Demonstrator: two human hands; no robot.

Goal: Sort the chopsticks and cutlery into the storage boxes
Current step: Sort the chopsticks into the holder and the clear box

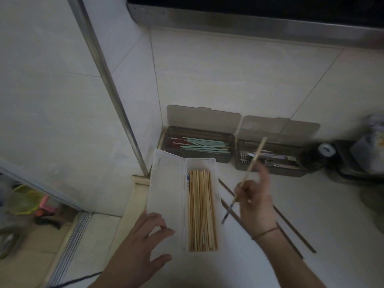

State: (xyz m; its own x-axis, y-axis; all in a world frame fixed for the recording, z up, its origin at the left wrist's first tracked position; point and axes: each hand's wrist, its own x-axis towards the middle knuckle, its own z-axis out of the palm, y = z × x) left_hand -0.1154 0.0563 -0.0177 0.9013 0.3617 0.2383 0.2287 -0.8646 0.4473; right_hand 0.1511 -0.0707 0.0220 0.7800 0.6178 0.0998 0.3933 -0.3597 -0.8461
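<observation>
Bamboo chopsticks (202, 210) fill the clear box (200, 204) that serves as the landmark here, lying side by side with their long axis running toward and away from the person on the pale worktop (311, 204). Just right of that box the right hand (256, 201) pinches a single chopstick (248, 173) near its lower third, other fingers loosely spread; the stick is tilted, its dark tip down toward the box's right wall and its pale end up over the farther boxes. To drop it in, the judgement is that it must swing left and turn until it lines up with the sticks already inside; the right hand is the nearer one. The left hand (145, 242) rests with fingers spread and relaxed on the box's open lid (166, 196), holding nothing. Beyond the clear box stand two smoky boxes: the left one (198, 145) holds green and reddish chopsticks, the right one (270, 159) metal cutlery. Right of the clear box two dark chopsticks (295, 229) lie loose on the worktop. A blue label at the far end inside the clear box is too blurred to read.
</observation>
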